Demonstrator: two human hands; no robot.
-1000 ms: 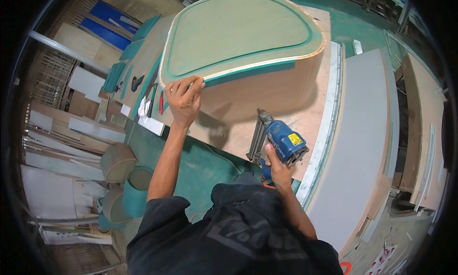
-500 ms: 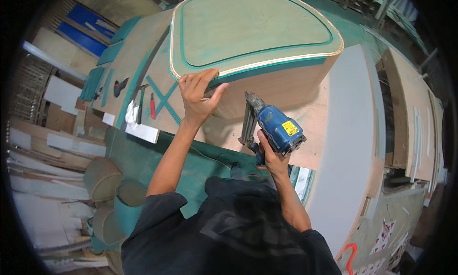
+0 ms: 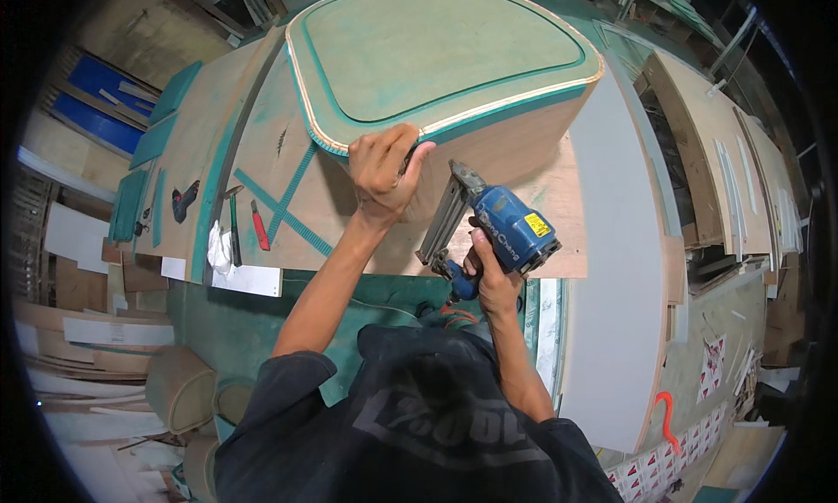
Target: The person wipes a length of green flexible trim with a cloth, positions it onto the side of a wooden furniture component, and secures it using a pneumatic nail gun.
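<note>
A wooden box [image 3: 489, 158] with a green, rounded top stands on the bench, a teal strip [image 3: 524, 102] running along its upper edge. At the near corner, my left hand [image 3: 380, 167] is closed over this rim, fingers bent on top and thumb down the front side. My right hand [image 3: 491, 280] grips the handle of a blue nail gun [image 3: 511, 228]. The gun's nose points up toward the box's front side, a little right of my left hand, and appears apart from it. Part of the box's front is hidden behind my left hand.
Two crossed teal ribbed strips [image 3: 284, 208] lie left of the box. Nearby are a red utility knife [image 3: 260, 225], a hammer [image 3: 234, 228] and a dark power tool [image 3: 184, 202]. A long grey panel [image 3: 611, 328] extends on the right. Rolled boards [image 3: 179, 388] stand lower left.
My left hand has gone from raised, loosely spread fingers to fingers bent down over the rim. The nail gun stays in my right hand near the box. The whole view has shifted somewhat.
</note>
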